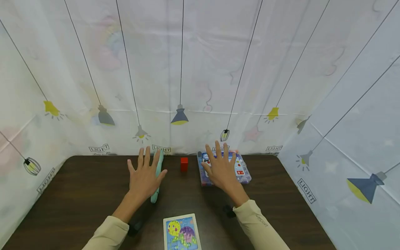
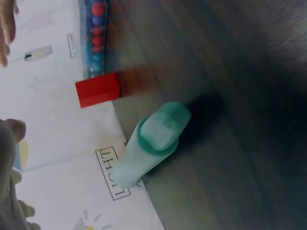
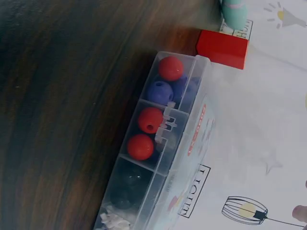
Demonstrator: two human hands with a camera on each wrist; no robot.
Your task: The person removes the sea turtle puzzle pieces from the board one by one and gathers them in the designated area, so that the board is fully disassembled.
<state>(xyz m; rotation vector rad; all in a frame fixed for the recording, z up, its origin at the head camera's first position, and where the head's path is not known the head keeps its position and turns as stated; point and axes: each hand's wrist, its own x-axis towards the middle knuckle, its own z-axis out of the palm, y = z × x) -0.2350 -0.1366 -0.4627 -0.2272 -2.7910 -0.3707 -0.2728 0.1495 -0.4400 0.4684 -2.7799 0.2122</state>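
My left hand (image 1: 144, 178) is held with fingers spread over a long teal object (image 1: 159, 162) with rounded ends, whose kind I cannot tell. In the left wrist view the teal object (image 2: 160, 132) lies apart from the fingers (image 2: 8, 172). Above a clear plastic bead box (image 1: 245, 173) my right hand (image 1: 222, 170) spreads its fingers too, hiding part of the printed lid. Red and blue beads fill compartments of the box (image 3: 160, 120) in the right wrist view. Neither hand holds anything.
Between the hands a red block (image 1: 184, 164) stands near the back edge of the dark wooden table (image 1: 93, 194). A framed jigsaw puzzle (image 1: 182, 231) lies at the front middle. A white curtain printed with lamps (image 1: 203, 76) hangs behind and beside the table.
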